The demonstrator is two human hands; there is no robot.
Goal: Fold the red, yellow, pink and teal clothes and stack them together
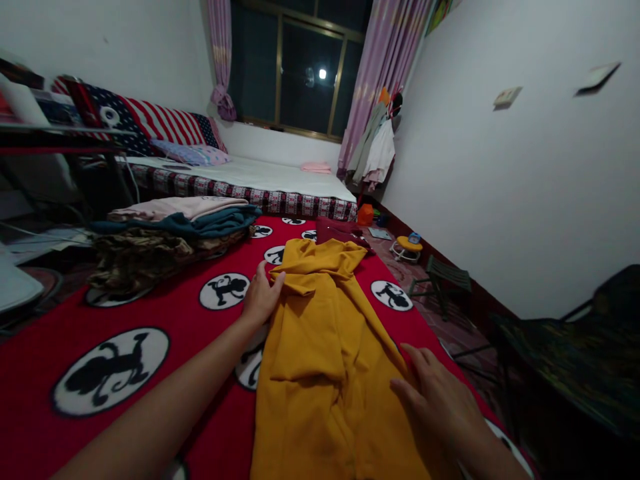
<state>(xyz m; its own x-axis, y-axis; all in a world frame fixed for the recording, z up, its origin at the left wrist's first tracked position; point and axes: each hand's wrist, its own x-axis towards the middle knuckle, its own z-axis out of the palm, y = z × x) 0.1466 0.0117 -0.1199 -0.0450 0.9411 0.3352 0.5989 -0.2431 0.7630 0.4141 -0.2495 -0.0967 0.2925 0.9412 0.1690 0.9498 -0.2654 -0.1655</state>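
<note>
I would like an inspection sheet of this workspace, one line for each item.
Surface: red blanket with monkey circles, spread flat.
Things in hand: yellow garment, lying lengthwise, partly folded.
Clutter: stack of folded clothes; dark red garment beyond the yellow one.
Hands: left hand appears to pinch the garment's left edge; right hand rests flat on its right side.
Cables: possibly one thin white cord near the bed, unclear.
Surroundings: bed, window, hanging clothes, folding stool.

Garment (325, 360) on blanket (190, 347); folded stack (175, 227) left of it; bed (250, 175) behind; stool (440, 273) right
</note>
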